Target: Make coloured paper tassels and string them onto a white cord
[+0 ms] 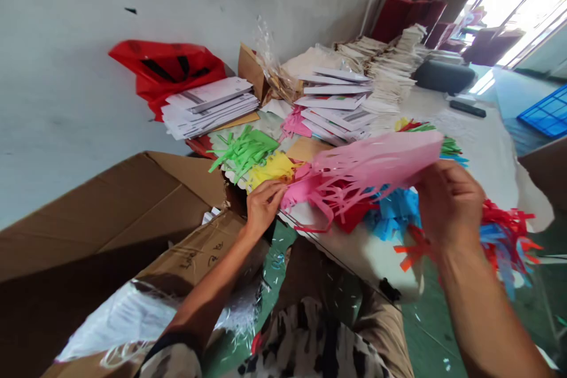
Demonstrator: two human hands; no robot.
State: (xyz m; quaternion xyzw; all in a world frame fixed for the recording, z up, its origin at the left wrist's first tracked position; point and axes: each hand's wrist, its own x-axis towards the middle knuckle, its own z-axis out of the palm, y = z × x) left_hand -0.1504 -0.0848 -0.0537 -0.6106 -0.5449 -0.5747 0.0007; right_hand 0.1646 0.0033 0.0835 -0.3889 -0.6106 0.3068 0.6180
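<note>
Your right hand: closed on the pink fringed paper, lifted over the table | your left hand: curled at the paper's left end, perhaps pinching it — poor view | room: cardboard box close left — table edge just near both hands

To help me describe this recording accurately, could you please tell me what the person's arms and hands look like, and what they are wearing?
The left hand and right hand are bare, without gloves. The bare left forearm emerges from a short, mottled black-and-white sleeve with a dark cuff.
</note>
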